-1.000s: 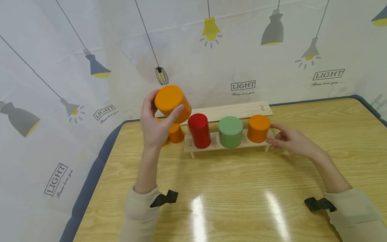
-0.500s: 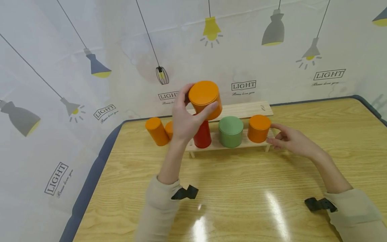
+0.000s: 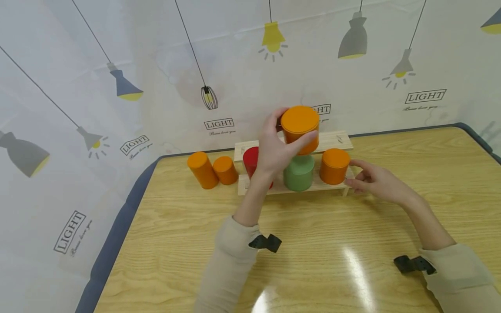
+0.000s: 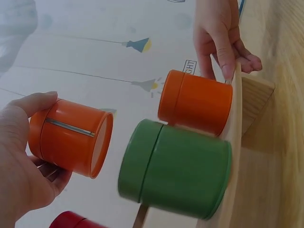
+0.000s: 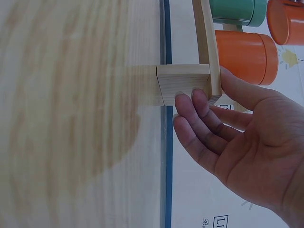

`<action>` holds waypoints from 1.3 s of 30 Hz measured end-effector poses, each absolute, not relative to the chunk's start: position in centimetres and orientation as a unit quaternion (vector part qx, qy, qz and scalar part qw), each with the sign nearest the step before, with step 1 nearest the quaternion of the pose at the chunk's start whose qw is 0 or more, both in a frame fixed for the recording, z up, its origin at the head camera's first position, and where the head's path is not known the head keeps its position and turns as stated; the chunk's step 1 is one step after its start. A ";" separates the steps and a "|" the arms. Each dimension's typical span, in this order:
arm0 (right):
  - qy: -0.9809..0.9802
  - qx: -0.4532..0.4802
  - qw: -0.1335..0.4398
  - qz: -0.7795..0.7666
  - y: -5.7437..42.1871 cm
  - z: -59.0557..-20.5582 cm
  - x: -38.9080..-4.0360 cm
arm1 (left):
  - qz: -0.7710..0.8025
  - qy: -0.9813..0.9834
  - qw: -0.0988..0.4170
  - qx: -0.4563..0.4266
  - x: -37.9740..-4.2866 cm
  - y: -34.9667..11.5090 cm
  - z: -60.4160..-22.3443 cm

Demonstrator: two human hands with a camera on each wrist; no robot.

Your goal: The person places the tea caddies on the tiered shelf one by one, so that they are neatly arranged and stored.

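Note:
My left hand (image 3: 274, 152) grips an orange tin (image 3: 300, 124) from its left side, thumb in front. The tin is up in the air, overlapping the green tin (image 3: 299, 176) in the head view. A silvery seam runs down its side in the left wrist view. The green tin, a red tin (image 3: 250, 158) partly hidden by my left arm, and a second orange tin (image 3: 335, 167) stand on the front board of a wooden shelf (image 3: 279, 188). My right hand (image 3: 377, 182) holds the shelf's right end, thumb at the board and fingers curled beside the leg (image 5: 183, 83).
A tall orange tin (image 3: 202, 170) and a shorter orange tin (image 3: 225, 171) stand on the table (image 3: 176, 226) left of the shelf. The shelf's back board (image 3: 338, 140) runs behind the tins. A printed wall cloth (image 3: 164, 87) rises at the back.
My left hand has carried its orange tin rightward, from above the tins at the left, past the red tin, to over the green one. The right hand stays at the shelf's end.

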State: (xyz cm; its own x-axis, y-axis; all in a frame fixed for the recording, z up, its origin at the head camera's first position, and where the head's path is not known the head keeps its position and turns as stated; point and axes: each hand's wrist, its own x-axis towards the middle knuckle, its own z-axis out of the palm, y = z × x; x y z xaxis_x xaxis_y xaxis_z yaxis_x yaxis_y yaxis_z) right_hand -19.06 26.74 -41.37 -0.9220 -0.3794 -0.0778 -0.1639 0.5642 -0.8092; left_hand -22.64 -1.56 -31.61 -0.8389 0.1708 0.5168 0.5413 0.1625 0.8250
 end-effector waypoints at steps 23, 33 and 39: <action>0.871 -0.153 0.126 -0.449 26.7 -40.6 -18.5 | -0.609 -0.767 0.072 -0.190 -25.3 4.4 -33.2; 0.876 -0.147 0.127 -0.441 26.7 -40.8 -18.6 | -0.596 -0.778 0.060 -0.188 -26.1 5.5 -33.8; 0.877 -0.147 0.126 -0.440 26.5 -40.9 -18.7 | -0.592 -0.786 0.044 -0.174 -26.5 6.1 -34.3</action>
State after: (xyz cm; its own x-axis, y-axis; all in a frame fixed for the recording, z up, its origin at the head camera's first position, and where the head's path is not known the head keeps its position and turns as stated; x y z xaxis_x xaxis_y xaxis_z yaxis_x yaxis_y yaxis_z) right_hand -18.75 26.46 -40.88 -0.9252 -0.3684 -0.0912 -0.1474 0.5701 -0.8082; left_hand -26.53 6.08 -34.29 -0.9354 0.2210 0.2759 0.3263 0.2391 0.9145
